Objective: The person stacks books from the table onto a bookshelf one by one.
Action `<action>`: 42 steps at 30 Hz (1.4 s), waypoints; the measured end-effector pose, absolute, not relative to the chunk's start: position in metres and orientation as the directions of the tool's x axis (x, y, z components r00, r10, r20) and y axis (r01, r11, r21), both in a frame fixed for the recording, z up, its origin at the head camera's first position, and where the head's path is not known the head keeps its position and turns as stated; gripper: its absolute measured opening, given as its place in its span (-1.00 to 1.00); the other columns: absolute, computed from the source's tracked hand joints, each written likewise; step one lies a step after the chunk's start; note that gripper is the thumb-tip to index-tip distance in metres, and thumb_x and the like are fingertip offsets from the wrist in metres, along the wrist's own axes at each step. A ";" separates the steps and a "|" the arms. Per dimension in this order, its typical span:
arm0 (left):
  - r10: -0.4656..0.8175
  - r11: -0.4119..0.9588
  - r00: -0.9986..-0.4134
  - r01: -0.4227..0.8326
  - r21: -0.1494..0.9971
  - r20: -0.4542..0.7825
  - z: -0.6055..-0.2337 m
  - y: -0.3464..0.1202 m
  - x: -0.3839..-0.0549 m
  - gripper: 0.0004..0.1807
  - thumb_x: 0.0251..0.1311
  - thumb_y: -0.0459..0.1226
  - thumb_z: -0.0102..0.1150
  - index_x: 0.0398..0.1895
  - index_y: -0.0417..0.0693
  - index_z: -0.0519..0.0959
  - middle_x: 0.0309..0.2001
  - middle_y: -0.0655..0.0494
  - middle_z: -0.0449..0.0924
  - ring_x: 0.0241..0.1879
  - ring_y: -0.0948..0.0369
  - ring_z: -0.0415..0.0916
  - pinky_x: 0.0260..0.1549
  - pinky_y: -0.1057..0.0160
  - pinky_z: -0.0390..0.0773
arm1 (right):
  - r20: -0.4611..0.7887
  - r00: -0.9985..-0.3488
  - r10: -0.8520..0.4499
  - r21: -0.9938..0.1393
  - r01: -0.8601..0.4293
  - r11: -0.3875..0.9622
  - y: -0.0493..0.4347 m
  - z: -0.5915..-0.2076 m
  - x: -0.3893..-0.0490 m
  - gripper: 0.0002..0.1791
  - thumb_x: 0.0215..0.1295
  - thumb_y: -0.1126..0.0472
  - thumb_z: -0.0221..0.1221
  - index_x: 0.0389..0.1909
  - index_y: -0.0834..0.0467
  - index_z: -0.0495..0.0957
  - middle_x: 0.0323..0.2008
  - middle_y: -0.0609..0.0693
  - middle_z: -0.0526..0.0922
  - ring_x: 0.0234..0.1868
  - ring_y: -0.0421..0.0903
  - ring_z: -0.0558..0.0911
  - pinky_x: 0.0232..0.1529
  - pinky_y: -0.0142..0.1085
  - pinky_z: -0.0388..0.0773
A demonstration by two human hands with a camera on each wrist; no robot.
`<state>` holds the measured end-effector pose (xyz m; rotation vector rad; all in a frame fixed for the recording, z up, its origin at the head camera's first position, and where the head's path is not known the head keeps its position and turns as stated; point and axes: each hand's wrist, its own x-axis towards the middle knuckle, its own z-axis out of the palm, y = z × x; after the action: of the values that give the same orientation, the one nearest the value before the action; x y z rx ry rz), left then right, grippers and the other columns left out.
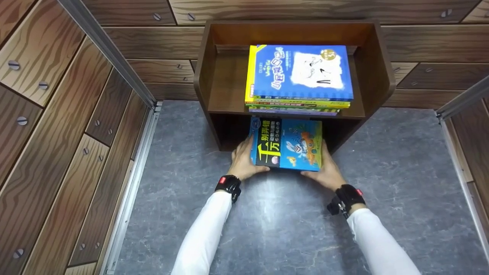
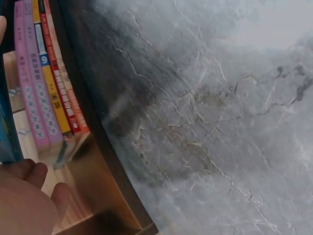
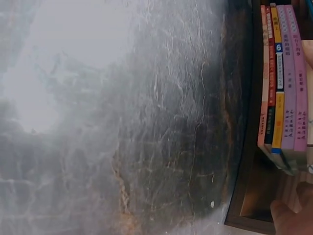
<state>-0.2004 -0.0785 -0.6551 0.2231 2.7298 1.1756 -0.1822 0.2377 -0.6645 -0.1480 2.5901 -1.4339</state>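
Between my two hands is a blue picture book (image 1: 296, 147) with a black title band and a cartoon rabbit, jutting from the lower compartment of a small brown bookshelf (image 1: 229, 84). My left hand (image 1: 243, 160) grips its left side, the thumb along the front edge. On the opposite side my right hand (image 1: 326, 172) holds the right edge, thumb likewise at the front. The left wrist view shows a stack of books (image 2: 44, 83) with purple, yellow and red spines in the shelf, apart from the blue book; the right wrist view shows these spines (image 3: 283, 83) too.
On the upper shelf lies another stack of books, topped by a blue diary book (image 1: 301, 72) over yellow and purple ones. Grey marbled floor (image 1: 275, 229) spreads before the bookshelf. Wood-patterned panels (image 1: 76, 126) stand at the left, back and right.
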 end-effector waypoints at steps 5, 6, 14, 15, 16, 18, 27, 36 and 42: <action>0.188 0.684 -0.975 0.046 0.728 -0.115 -0.657 -0.078 -0.208 0.48 -0.20 0.01 0.73 0.72 0.21 -0.14 0.69 0.08 -0.07 0.62 0.00 -0.04 0.53 -0.29 -0.07 | -0.113 -0.977 -0.179 -0.844 -0.001 0.536 0.237 -0.667 -0.192 0.55 -0.03 0.19 0.63 0.70 0.01 -0.42 0.68 0.19 -0.25 0.62 0.24 0.03 0.60 0.16 -0.06; 0.186 0.686 -0.975 0.042 0.727 -0.119 -0.657 -0.078 -0.209 0.48 -0.20 0.02 0.72 0.72 0.20 -0.14 0.69 0.08 -0.07 0.62 0.00 -0.04 0.54 -0.29 -0.07 | -0.112 -0.977 -0.179 -0.843 -0.002 0.538 0.237 -0.667 -0.194 0.55 -0.03 0.19 0.63 0.70 0.02 -0.42 0.68 0.19 -0.24 0.62 0.23 0.05 0.60 0.15 -0.04; 0.185 0.699 -0.974 0.035 0.714 -0.133 -0.662 -0.077 -0.218 0.44 -0.15 0.04 0.70 0.72 0.06 -0.10 0.67 -0.02 -0.02 0.62 0.04 0.00 0.55 -0.24 -0.07 | -0.136 -0.977 -0.162 -0.831 0.024 0.555 0.235 -0.669 -0.200 0.50 0.03 0.20 0.60 0.69 0.11 -0.41 0.68 0.24 -0.22 0.62 0.25 0.04 0.60 0.14 -0.03; 0.184 0.702 -0.974 0.035 0.712 -0.134 -0.662 -0.077 -0.219 0.43 -0.14 0.04 0.70 0.72 0.05 -0.09 0.67 -0.02 -0.02 0.61 0.06 0.02 0.55 -0.22 -0.07 | -0.131 -0.978 -0.160 -0.832 0.021 0.554 0.235 -0.670 -0.201 0.48 0.05 0.21 0.59 0.69 0.13 -0.40 0.67 0.25 -0.21 0.62 0.24 0.04 0.60 0.13 -0.03; 0.183 0.704 -0.974 0.035 0.709 -0.134 -0.662 -0.078 -0.220 0.41 -0.12 0.03 0.69 0.71 0.03 -0.09 0.67 -0.01 -0.01 0.61 0.07 0.05 0.56 -0.21 -0.07 | -0.126 -0.979 -0.158 -0.830 0.017 0.557 0.235 -0.671 -0.202 0.46 0.07 0.21 0.57 0.68 0.16 -0.39 0.67 0.26 -0.21 0.62 0.24 0.03 0.61 0.12 -0.03; 0.179 0.714 -0.974 0.032 0.700 -0.138 -0.663 -0.078 -0.221 0.38 -0.08 0.04 0.67 0.71 0.02 -0.08 0.67 0.01 -0.01 0.59 0.09 0.09 0.56 -0.20 -0.07 | -0.121 -0.982 -0.148 -0.823 0.016 0.567 0.235 -0.672 -0.205 0.40 0.13 0.21 0.54 0.68 0.20 -0.37 0.67 0.29 -0.20 0.63 0.24 0.02 0.61 0.12 -0.03; 0.096 0.784 -0.982 -0.027 0.620 -0.164 -0.661 -0.069 -0.227 0.15 0.18 0.07 0.49 0.69 -0.05 0.02 0.62 -0.12 0.13 0.40 -0.12 0.41 0.35 -0.17 0.42 | -0.167 -0.977 -0.133 -0.752 0.039 0.658 0.236 -0.672 -0.207 0.11 0.46 0.09 0.28 0.68 0.20 -0.33 0.66 0.30 -0.21 0.64 0.27 -0.08 0.61 0.13 -0.06; -0.023 0.877 -0.995 -0.064 0.476 -0.092 -0.660 -0.054 -0.228 -0.01 0.22 0.18 0.37 0.60 -0.02 0.23 0.52 -0.11 0.32 0.00 -0.16 0.70 -0.09 -0.17 0.69 | -0.169 -0.979 -0.111 -0.722 0.047 0.691 0.230 -0.665 -0.207 -0.13 0.60 0.06 0.09 0.66 0.29 -0.16 0.65 0.31 -0.12 0.62 0.30 0.01 0.61 0.10 -0.04; -0.057 0.908 -0.997 -0.073 0.411 -0.051 -0.658 -0.048 -0.228 -0.08 0.20 0.22 0.36 0.53 -0.02 0.34 0.45 -0.05 0.43 0.08 -0.11 0.67 0.07 -0.18 0.60 | -0.121 -0.985 -0.125 -0.721 0.000 0.693 0.227 -0.664 -0.211 -0.20 0.62 0.12 0.05 0.62 0.41 -0.10 0.61 0.41 -0.06 0.59 0.34 0.05 0.60 0.10 -0.01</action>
<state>-0.2277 -0.0475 -0.6578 -0.1035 3.0318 0.6559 -0.2106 0.2270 -0.6640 -0.1019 2.7408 -1.1666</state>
